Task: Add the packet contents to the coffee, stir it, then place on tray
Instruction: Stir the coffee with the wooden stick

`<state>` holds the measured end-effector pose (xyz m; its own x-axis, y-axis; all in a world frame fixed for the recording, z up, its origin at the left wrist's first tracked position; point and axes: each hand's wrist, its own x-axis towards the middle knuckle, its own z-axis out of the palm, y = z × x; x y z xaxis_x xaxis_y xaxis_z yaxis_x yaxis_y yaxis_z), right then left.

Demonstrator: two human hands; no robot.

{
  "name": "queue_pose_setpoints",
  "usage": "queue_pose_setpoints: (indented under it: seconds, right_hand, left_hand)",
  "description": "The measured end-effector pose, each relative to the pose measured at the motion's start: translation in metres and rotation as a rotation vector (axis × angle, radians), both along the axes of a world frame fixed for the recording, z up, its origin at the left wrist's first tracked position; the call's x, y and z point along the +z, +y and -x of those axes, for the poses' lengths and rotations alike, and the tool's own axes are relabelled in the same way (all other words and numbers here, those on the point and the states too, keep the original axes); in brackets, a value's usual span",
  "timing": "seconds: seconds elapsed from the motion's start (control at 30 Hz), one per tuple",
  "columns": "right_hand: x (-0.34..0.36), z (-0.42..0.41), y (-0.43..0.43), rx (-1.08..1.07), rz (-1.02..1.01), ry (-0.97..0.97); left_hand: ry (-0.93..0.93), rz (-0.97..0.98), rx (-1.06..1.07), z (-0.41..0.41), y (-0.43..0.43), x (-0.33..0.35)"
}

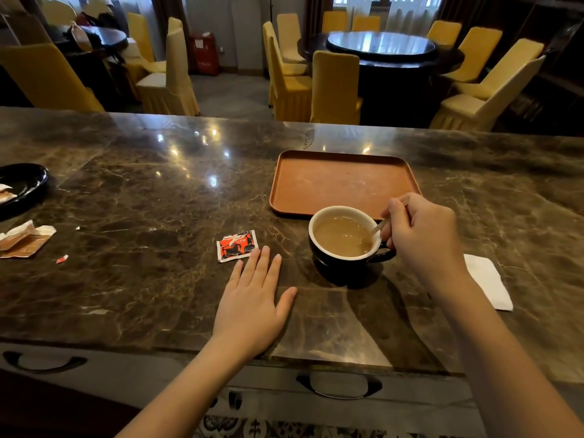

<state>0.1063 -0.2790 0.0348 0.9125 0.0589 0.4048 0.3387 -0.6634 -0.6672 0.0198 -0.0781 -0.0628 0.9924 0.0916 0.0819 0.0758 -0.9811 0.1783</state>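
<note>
A polished dark brown marble surface, veined and glossy with reflected light spots, carries everything in view. A round black ceramic cup with a white inner wall and a loop handle on its right is set on the surface just near of a rectangular terracotta-coloured tray with rounded corners and a low raised rim; the cup's far edge is seen against the tray's near rim, and whether they touch cannot be told. The cup is filled with smooth, light brown milky coffee.

A thin pale stirring stick is pinched in the grip of the right hand, fingers curled closed around its upper end, while its lower end is dipped into the coffee at the cup's right side. The left hand is laid flat on the surface with fingers spread and nothing held, palm down, left of the cup. Its fingertips are just near of a small square red, black and white paper packet, which lies flat and crinkled to the left of the cup.

A folded white paper napkin is partly hidden behind the right forearm. At the far left, torn brown and white wrappers are scattered below a shiny black oval dish, and a tiny red scrap lies near them.
</note>
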Motion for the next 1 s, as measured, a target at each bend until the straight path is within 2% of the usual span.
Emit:
queue_pose_setpoints:
  seconds: [0.13,0.33,0.47,0.63,0.8,1.0]
  right_hand:
    - [-0.012,0.001,0.01,0.011,-0.077,-0.009]
    - [-0.017,0.015,0.013,0.125,-0.237,0.161]
    - [-0.001,0.009,0.0,0.15,-0.176,0.23]
    - [0.005,-0.002,-0.006,0.041,-0.008,0.109]
    - [-0.007,-0.003,0.004,-0.031,-0.08,0.023]
    - [-0.018,0.007,0.014,0.086,-0.187,0.081]
  left_hand:
    - [-0.01,-0.003,-0.003,0.001,-0.001,0.001]
    - [-0.016,0.011,-0.002,0.002,-0.001,0.001]
    - [-0.015,0.001,-0.001,0.001,0.0,0.001]
    - [-0.012,0.006,-0.003,0.001,0.0,0.002]
    - [-0.011,0.0,-0.008,0.002,0.0,0.001]
    - [-0.015,-0.003,-0.007,0.001,0.0,0.001]
